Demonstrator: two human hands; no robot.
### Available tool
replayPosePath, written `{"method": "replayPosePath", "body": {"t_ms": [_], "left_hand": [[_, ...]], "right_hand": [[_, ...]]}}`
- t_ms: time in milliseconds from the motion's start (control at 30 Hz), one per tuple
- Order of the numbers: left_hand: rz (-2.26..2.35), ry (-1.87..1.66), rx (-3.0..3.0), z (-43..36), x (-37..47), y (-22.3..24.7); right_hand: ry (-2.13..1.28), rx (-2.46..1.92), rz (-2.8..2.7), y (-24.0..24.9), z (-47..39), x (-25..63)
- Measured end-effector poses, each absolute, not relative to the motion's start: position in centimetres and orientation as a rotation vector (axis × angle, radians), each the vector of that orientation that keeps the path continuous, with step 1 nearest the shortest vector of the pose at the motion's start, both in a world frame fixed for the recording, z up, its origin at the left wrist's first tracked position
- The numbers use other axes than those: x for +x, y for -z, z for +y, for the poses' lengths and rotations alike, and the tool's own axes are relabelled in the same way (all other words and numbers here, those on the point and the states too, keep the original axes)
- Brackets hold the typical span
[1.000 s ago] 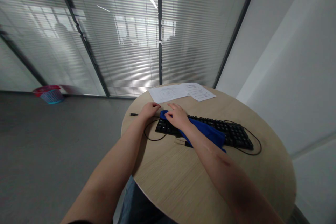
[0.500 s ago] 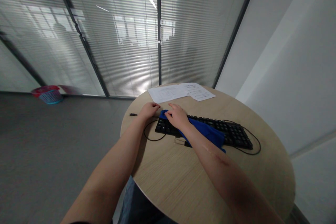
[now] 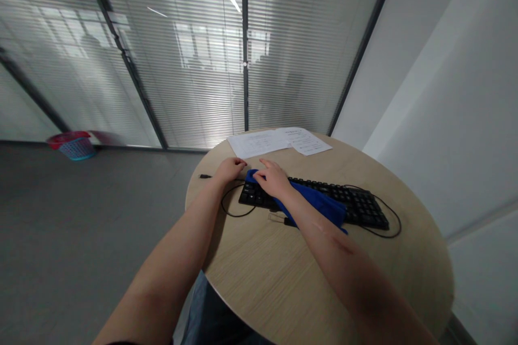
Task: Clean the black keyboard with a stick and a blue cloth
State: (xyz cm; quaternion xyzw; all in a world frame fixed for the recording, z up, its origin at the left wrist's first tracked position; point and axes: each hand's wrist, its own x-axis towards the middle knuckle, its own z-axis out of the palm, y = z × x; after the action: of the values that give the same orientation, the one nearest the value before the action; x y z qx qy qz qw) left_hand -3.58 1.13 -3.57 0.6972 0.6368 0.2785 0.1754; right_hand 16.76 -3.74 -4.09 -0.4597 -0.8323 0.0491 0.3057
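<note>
A black keyboard point(image 3: 366, 209) lies across the round wooden table, partly covered by a blue cloth point(image 3: 319, 204). My right hand point(image 3: 273, 179) is over the keyboard's left part, its fingers closed on the end of the cloth near the keyboard's upper left corner. Just left of that corner, my left hand point(image 3: 230, 169) rests with its fingers drawn together; what they hold, if anything, is too small to make out. The black cable point(image 3: 238, 216) loops beside the keyboard's left end, and its plug point(image 3: 205, 176) lies left of my left wrist.
Two printed sheets point(image 3: 259, 143) lie at the far edge of the table point(image 3: 259, 269). Under my right forearm is a small tool with a black handle point(image 3: 288, 222). A red and blue basket point(image 3: 76, 146) stands on the floor at left, by the glass partition with blinds.
</note>
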Motion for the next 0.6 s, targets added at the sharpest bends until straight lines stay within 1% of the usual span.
{"method": "replayPosePath", "body": {"t_ms": [600], "left_hand": [[1.802,-0.789,2.001,1.3,-3.65,3.57]], "right_hand": [[-0.111,-1.238,-2.172,4.55,-3.38,16.79]]}}
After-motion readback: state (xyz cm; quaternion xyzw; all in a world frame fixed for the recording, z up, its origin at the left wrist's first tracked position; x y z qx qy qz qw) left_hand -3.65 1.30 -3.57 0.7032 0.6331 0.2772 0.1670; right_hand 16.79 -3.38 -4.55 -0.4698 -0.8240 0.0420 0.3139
